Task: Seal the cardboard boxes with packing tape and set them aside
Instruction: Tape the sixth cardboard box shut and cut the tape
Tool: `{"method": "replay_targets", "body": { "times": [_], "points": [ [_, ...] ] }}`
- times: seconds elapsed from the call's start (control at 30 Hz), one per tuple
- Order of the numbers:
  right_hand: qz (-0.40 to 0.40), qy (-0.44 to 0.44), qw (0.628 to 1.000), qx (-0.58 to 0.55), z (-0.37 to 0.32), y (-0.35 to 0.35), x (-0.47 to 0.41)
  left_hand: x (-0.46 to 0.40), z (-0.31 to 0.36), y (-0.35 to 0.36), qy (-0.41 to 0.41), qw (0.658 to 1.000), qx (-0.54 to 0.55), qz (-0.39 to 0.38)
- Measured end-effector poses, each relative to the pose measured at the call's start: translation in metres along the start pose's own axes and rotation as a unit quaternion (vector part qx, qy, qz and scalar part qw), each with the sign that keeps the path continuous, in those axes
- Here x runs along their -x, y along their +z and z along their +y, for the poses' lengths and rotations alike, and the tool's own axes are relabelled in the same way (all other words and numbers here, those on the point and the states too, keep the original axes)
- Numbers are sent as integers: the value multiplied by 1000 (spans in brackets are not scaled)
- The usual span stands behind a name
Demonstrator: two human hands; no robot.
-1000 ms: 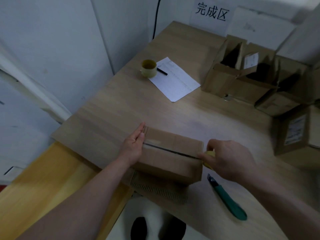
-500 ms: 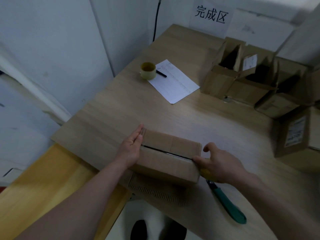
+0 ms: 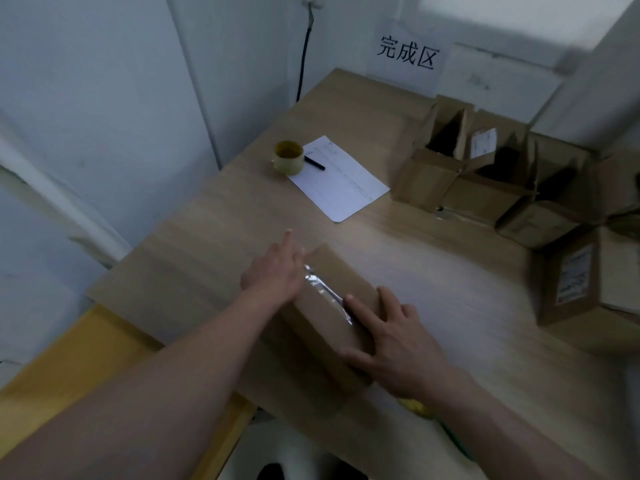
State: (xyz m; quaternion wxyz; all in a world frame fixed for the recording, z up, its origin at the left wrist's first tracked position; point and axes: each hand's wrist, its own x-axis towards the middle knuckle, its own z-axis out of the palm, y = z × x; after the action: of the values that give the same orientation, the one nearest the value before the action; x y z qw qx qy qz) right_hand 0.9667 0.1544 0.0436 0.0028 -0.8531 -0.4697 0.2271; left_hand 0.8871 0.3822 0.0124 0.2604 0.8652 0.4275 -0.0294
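Observation:
A closed cardboard box (image 3: 332, 317) lies near the table's front edge, turned at an angle. A shiny strip of clear tape (image 3: 322, 289) runs along its top seam. My left hand (image 3: 277, 271) lies flat with straight fingers against the box's far left end. My right hand (image 3: 391, 337) rests spread on the near right end of the top, fingers straight, forefinger on the tape. A yellow tape roll (image 3: 415, 407) peeks out from under my right wrist on the table. A second, olive tape roll (image 3: 289, 157) stands far off by the paper.
A white sheet (image 3: 341, 180) with a black pen (image 3: 313, 162) lies at mid-table. Several open cardboard boxes (image 3: 485, 178) crowd the back right under a wall sign, and a labelled box (image 3: 581, 278) stands at the right. A green knife handle (image 3: 457, 441) shows beside my right forearm.
The box has been turned so its seam runs away from me. My right hand let go of the yellow tape roll and now lies flat on the box top. Tape now covers the seam.

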Motion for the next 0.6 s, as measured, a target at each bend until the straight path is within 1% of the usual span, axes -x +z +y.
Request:
{"method": "replay_targets", "body": {
  "times": [0.07,0.13,0.17,0.3,0.33,0.37,0.4,0.43,0.5,0.57,0.6],
  "points": [
    [33,44,998,-13,-9,7,3,3,5,8,52,999,-1,10],
    [43,58,997,-6,-14,9,1,9,3,18,118,993,-14,2],
    [39,58,998,-3,-15,8,0,9,2,19,126,992,-16,-5],
    [19,55,998,-35,-12,1,-10,0,10,10,70,997,-32,5],
    [16,59,997,-42,-13,2,-12,3,12,9,60,998,-16,26],
    [15,66,996,-53,-15,4,-14,8,12,10,62,996,24,55],
    [20,73,994,-74,-19,6,-16,17,10,14,84,991,78,75],
    [27,80,991,-105,-22,8,-18,28,7,20,121,982,127,76],
    [43,83,982,-167,-28,16,-19,53,1,36,175,968,178,30],
    [67,71,977,-190,-32,20,-19,66,-7,46,168,966,198,-19],
    [87,71,978,-173,-32,17,-20,66,-9,48,163,966,200,-29]
  ]
}}
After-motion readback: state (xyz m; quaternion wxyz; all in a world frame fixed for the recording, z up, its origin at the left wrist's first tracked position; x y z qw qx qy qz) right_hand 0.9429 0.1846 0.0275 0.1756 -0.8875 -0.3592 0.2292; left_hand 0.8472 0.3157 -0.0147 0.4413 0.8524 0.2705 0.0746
